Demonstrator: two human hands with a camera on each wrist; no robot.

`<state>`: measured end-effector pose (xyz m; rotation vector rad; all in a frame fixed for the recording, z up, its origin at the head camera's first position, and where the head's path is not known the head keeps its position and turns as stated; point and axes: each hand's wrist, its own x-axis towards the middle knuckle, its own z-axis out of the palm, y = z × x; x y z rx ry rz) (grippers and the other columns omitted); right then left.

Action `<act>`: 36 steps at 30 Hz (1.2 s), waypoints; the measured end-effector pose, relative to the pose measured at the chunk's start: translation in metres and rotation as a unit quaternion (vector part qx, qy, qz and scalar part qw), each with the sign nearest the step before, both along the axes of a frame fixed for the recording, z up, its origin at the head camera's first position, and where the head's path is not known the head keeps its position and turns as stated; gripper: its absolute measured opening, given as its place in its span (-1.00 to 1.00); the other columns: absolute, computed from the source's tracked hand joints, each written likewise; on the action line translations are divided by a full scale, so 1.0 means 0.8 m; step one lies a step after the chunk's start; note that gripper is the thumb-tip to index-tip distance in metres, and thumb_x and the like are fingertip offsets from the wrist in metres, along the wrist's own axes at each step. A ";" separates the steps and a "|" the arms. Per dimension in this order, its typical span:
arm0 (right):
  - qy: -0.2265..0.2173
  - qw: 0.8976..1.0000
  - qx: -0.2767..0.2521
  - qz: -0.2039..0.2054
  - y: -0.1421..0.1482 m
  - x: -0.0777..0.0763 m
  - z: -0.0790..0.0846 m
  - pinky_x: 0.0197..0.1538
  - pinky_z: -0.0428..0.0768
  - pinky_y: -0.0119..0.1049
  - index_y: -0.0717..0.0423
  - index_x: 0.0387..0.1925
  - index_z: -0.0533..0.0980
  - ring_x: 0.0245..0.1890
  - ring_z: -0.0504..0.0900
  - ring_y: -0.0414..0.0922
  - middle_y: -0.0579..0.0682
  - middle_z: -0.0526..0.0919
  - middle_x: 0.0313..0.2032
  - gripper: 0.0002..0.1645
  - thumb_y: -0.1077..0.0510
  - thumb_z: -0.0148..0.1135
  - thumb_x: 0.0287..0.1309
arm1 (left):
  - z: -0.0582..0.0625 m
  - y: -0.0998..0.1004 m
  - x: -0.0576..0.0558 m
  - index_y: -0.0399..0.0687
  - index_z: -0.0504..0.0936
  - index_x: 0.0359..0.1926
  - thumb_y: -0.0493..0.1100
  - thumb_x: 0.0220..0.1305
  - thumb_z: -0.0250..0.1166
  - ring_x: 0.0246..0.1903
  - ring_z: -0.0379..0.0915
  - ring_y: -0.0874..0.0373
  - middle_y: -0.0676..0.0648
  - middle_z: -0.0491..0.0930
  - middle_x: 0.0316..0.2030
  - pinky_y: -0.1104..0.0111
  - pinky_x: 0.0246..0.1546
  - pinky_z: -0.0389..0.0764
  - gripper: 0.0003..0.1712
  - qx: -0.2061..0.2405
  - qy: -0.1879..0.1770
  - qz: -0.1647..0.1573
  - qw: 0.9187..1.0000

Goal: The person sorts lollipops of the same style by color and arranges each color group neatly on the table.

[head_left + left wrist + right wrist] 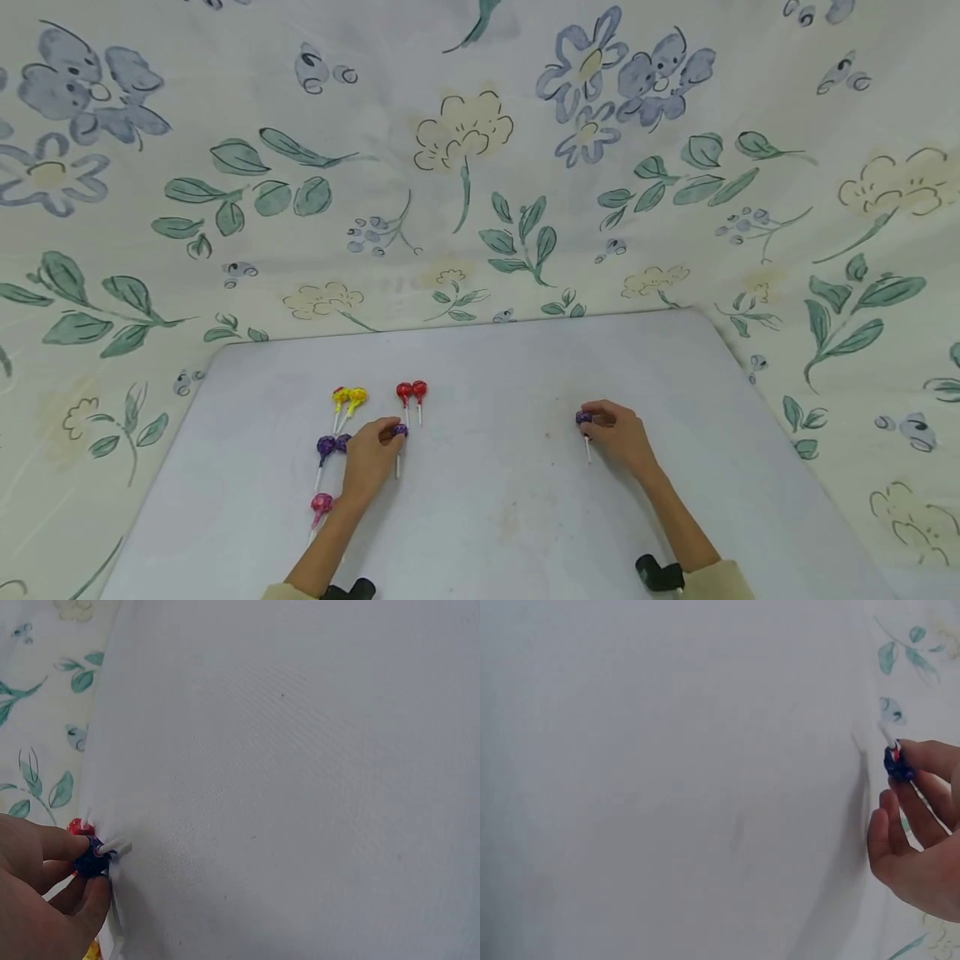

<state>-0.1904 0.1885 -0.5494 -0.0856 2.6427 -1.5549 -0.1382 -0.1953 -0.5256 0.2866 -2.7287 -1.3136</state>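
My left hand [369, 457] pinches a purple-wrapped lollipop [401, 431] by its head, the white stick pointing down toward me in the head view. Just beyond it lie two red lollipops [405, 390] side by side. Over to the right, my right hand [617, 433] pinches another purple lollipop [582, 417] between thumb and fingers. In the left wrist view the wrapped head [91, 859] sits between the fingertips, a red lollipop [79, 826] behind it. The right wrist view has the other head [898, 766] at the fingertips, its stick pointing up.
Left of my left hand lie two yellow lollipops [357, 397], two purple ones [326, 447] and a pink one [321, 503], partly covered by the hand and forearm. The white tabletop [495, 467] ends at a flower-patterned cloth [465, 250] behind.
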 end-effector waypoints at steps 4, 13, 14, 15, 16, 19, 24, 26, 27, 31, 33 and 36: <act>0.001 0.999 -0.042 0.015 -0.021 -0.004 0.007 -0.17 0.67 -0.26 0.19 0.00 0.65 -0.18 0.70 -0.02 0.07 0.73 -0.18 -0.67 0.31 0.38 0.16 | -0.002 0.002 0.000 -0.43 0.60 0.07 -0.40 0.31 0.27 -0.10 0.59 -0.13 -0.33 0.63 -0.08 0.10 -0.06 0.64 -0.68 -0.008 0.009 0.000 1.000; 0.014 0.993 -0.080 0.082 -0.107 -0.005 0.031 -0.18 0.68 -0.27 0.18 -0.03 0.64 -0.20 0.68 -0.07 0.02 0.72 -0.18 -0.70 0.32 0.37 0.18 | -0.003 0.004 0.001 -0.42 0.61 0.06 -0.41 0.29 0.28 -0.12 0.58 -0.11 -0.31 0.63 -0.10 0.07 -0.07 0.63 -0.68 -0.016 0.016 0.002 1.000; 0.015 0.992 -0.080 0.092 -0.118 -0.003 0.032 -0.19 0.68 -0.28 0.18 -0.03 0.64 -0.20 0.68 -0.08 0.02 0.72 -0.17 -0.71 0.31 0.37 0.19 | -0.003 0.003 0.001 -0.42 0.61 0.06 -0.41 0.29 0.28 -0.13 0.58 -0.11 -0.31 0.63 -0.10 0.07 -0.07 0.64 -0.68 -0.017 0.016 0.002 1.000; 0.016 0.991 -0.080 0.101 -0.129 -0.002 0.031 -0.20 0.67 -0.30 0.18 -0.03 0.64 -0.21 0.68 -0.10 0.02 0.72 -0.17 -0.71 0.30 0.37 0.19 | -0.004 0.003 0.001 -0.42 0.61 0.05 -0.41 0.28 0.28 -0.13 0.58 -0.11 -0.31 0.63 -0.11 0.07 -0.08 0.64 -0.68 -0.017 0.017 0.002 1.000; 0.019 0.990 -0.083 0.111 -0.141 -0.002 0.030 -0.21 0.67 -0.31 0.19 -0.04 0.64 -0.23 0.68 -0.10 0.02 0.72 -0.17 -0.72 0.31 0.37 0.19 | -0.004 0.003 0.001 -0.42 0.61 0.05 -0.41 0.28 0.28 -0.13 0.58 -0.11 -0.31 0.63 -0.10 0.07 -0.08 0.64 -0.68 -0.017 0.016 0.001 1.000; 0.014 0.989 -0.081 0.125 -0.177 0.001 0.024 -0.25 0.66 -0.36 0.19 -0.06 0.64 -0.28 0.68 -0.14 0.00 0.72 -0.19 -0.73 0.29 0.39 0.18 | -0.005 0.002 0.001 -0.42 0.61 0.06 -0.40 0.28 0.28 -0.12 0.58 -0.11 -0.31 0.63 -0.09 0.07 -0.07 0.63 -0.67 -0.016 0.012 -0.001 1.000; 0.007 0.989 -0.064 0.130 -0.230 0.007 0.013 -0.24 0.64 -0.42 0.14 -0.10 0.66 -0.31 0.66 -0.23 -0.06 0.73 -0.23 -0.75 0.25 0.42 0.16 | -0.005 0.002 0.000 -0.41 0.60 0.09 -0.40 0.29 0.28 -0.10 0.57 -0.11 -0.31 0.62 -0.06 0.06 -0.04 0.62 -0.66 -0.017 0.001 -0.004 1.000; 0.013 0.989 -0.061 0.137 -0.247 0.009 0.008 -0.25 0.64 -0.44 0.15 -0.13 0.65 -0.33 0.66 -0.26 -0.06 0.74 -0.27 -0.76 0.26 0.43 0.14 | -0.004 0.002 0.000 -0.41 0.59 0.10 -0.40 0.30 0.28 -0.09 0.57 -0.11 -0.31 0.62 -0.05 0.06 -0.03 0.62 -0.65 -0.018 -0.002 -0.004 1.000; 0.016 0.988 -0.060 0.138 -0.253 0.010 0.007 -0.27 0.63 -0.45 0.16 -0.15 0.66 -0.35 0.66 -0.27 -0.06 0.74 -0.28 -0.77 0.26 0.44 0.13 | -0.004 0.002 0.000 -0.41 0.59 0.09 -0.40 0.30 0.28 -0.09 0.58 -0.12 -0.31 0.62 -0.05 0.06 -0.03 0.62 -0.65 -0.019 -0.001 -0.004 1.000; 0.026 0.987 -0.069 0.143 -0.273 0.010 0.006 -0.29 0.62 -0.46 0.21 -0.20 0.65 -0.40 0.64 -0.28 -0.03 0.73 -0.34 -0.80 0.30 0.44 0.10 | -0.003 0.001 0.002 -0.43 0.60 0.08 -0.42 0.29 0.29 -0.10 0.60 -0.15 -0.34 0.62 -0.05 0.05 -0.04 0.63 -0.66 -0.017 0.007 -0.006 1.000; 0.033 0.987 -0.069 0.143 -0.279 0.009 0.006 -0.31 0.61 -0.46 0.22 -0.21 0.65 -0.42 0.63 -0.28 -0.03 0.72 -0.36 -0.81 0.32 0.43 0.09 | -0.003 0.000 0.002 -0.44 0.60 0.07 -0.42 0.28 0.29 -0.09 0.60 -0.16 -0.35 0.62 -0.05 0.05 -0.04 0.63 -0.67 -0.014 0.011 -0.007 1.000; 0.038 0.987 -0.058 0.146 -0.283 0.008 0.006 -0.34 0.59 -0.49 0.22 -0.23 0.63 -0.44 0.61 -0.30 -0.05 0.70 -0.38 -0.81 0.34 0.43 0.08 | -0.002 0.000 0.002 -0.44 0.59 0.08 -0.43 0.29 0.28 -0.09 0.60 -0.17 -0.35 0.62 -0.05 0.05 -0.04 0.63 -0.66 -0.012 0.010 -0.009 1.000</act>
